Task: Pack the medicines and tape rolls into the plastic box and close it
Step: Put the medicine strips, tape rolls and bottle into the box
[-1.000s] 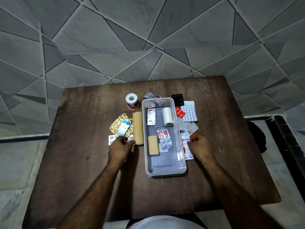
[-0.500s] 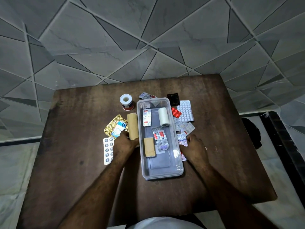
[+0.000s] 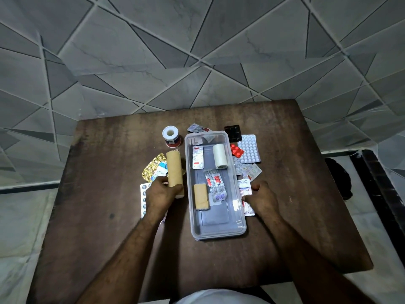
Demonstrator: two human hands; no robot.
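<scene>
A person's left grip [image 3: 161,193] is clamped round the near end of a long tan bandage roll [image 3: 174,167]. The roll points away from the grip alongside the left wall of a clear rectangular plastic box [image 3: 219,235]. Across the box, the right grip [image 3: 262,198] has its fingers curled together onto a white-and-red blister strip [image 3: 245,186] lying against the box's right wall. Whether either item is off the surface cannot be told.

Between the two grips, the open box holds a short tan bandage roll [image 3: 201,196] and a silver-and-red blister strip [image 3: 215,187], touching side by side. Farther from the grips lie a white tape roll [image 3: 220,155] and a small white blister strip with red marks [image 3: 198,157], apart from each other.

Partly under the left grip sits a silver blister sheet of round tablets [image 3: 143,194]. Just beyond that grip is a crumpled gold foil pack [image 3: 152,170], and farther still a white tape spool on a red base [image 3: 171,137]. Beyond the right grip lie overlapping silver strips [image 3: 248,170], a red tablet strip [image 3: 236,150], a white sheet of many small pills [image 3: 249,148] and a black blister pack [image 3: 233,132].

All rest on a dark brown wooden tabletop [image 3: 109,172] set against a grey tiled wall with angular lines [image 3: 197,51]. Pale marble floor [image 3: 22,227] shows to each side.
</scene>
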